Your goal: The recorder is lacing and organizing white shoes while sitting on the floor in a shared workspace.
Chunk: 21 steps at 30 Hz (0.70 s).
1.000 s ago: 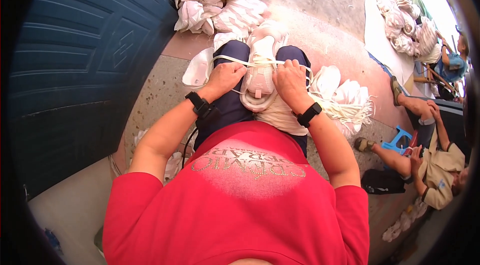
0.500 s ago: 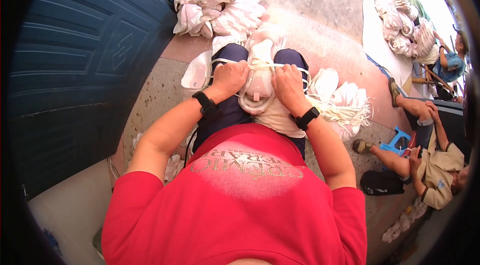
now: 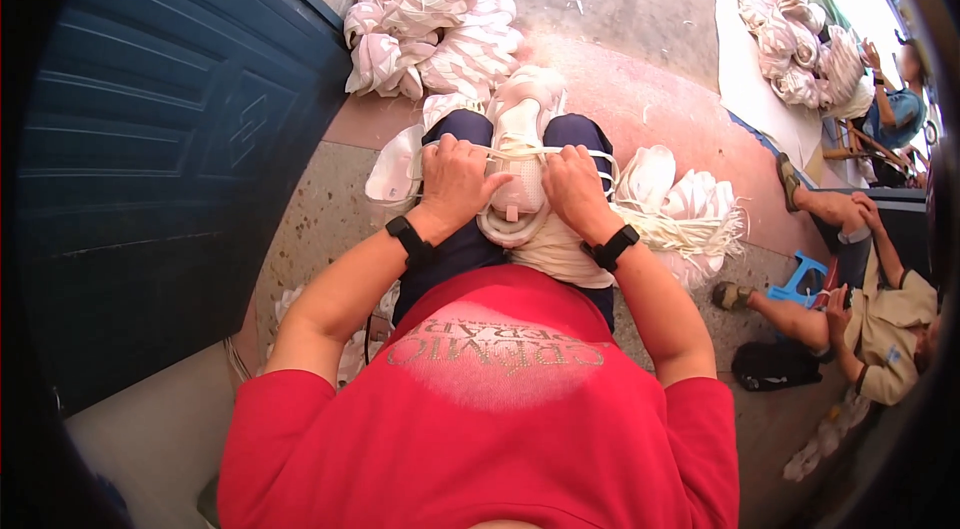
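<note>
A white shoe upper (image 3: 520,174) lies on my lap between my knees, heel toward me. My left hand (image 3: 452,181) grips its left side and pinches a white lace (image 3: 520,151) that runs across the top. My right hand (image 3: 575,187) presses on the right side and holds the other end of that lace. Each wrist wears a black band. A bunch of loose white laces (image 3: 690,227) lies by my right thigh.
White shoe uppers are piled ahead (image 3: 430,24), beside my right leg (image 3: 680,194) and far right (image 3: 800,49). A blue door (image 3: 150,159) stands on the left. A seated person (image 3: 860,299) with a blue stool (image 3: 805,279) is at the right.
Both hands have closed in over the shoe and drawn the lace tighter across it; the shoe stays on my lap.
</note>
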Each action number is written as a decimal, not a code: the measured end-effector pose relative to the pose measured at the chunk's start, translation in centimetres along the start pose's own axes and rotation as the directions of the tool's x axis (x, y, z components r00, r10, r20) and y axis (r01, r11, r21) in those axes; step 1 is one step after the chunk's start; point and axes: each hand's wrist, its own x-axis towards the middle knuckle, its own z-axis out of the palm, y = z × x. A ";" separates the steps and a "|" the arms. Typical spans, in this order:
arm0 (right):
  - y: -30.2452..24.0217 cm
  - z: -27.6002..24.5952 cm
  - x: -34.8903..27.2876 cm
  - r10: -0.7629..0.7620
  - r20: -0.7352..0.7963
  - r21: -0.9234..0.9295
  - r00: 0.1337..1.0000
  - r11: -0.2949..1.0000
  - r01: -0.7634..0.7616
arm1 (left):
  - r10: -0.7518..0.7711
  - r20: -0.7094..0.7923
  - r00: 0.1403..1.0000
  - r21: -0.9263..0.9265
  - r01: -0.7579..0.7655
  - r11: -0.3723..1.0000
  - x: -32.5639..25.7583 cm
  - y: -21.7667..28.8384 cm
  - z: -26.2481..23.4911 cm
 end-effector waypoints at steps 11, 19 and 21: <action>0.9 -0.5 0.4 -0.049 -0.017 0.201 0.999 0.978 0.051 | -0.028 0.063 0.998 -0.177 0.038 0.983 0.7 -0.5 0.3; 0.0 -0.3 -0.3 -0.056 -0.101 0.239 0.993 0.968 0.079 | 0.280 0.062 0.958 0.235 -0.287 0.929 1.3 1.3 0.6; -0.1 -0.4 -0.3 -0.107 -0.034 0.133 0.994 0.985 0.111 | 0.292 0.087 0.952 0.162 -0.303 0.939 1.4 0.8 1.1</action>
